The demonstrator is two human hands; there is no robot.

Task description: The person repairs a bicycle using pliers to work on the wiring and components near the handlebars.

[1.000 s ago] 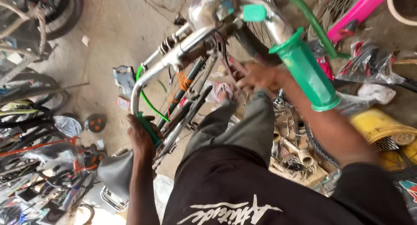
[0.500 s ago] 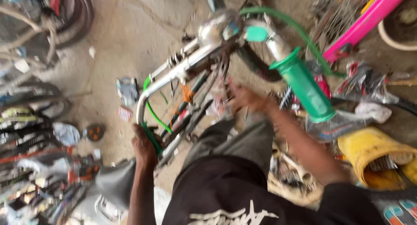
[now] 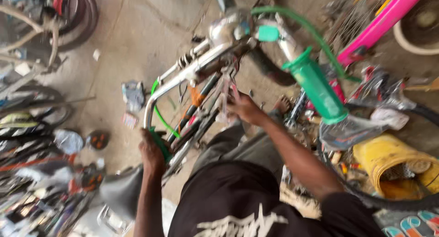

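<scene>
The left hand (image 3: 152, 151) is clenched around a green handlebar grip (image 3: 161, 144) at the lower end of a chrome handlebar (image 3: 183, 79), with the forearm running straight down toward the bottom edge of the view and the knuckles turned outward. The bar curves up from that grip to the shiny middle of a bicycle (image 3: 215, 88) that stands right in front of the person, over a concrete floor (image 3: 132, 31). The right arm stretches forward and slightly left from the shoulder, elbow nearly straight, and the right hand (image 3: 242, 106) reaches in among the frame tubes just below the handlebar; its fingers curl against the metal there, but motion blur hides whether they actually grasp anything. The other green grip (image 3: 318, 88) sticks out to the right of that arm, untouched, above a yellow bucket (image 3: 388, 159). A black saddle (image 3: 121, 191) lies just beside the left forearm, and a pink frame (image 3: 384, 22) leans at the upper right.
</scene>
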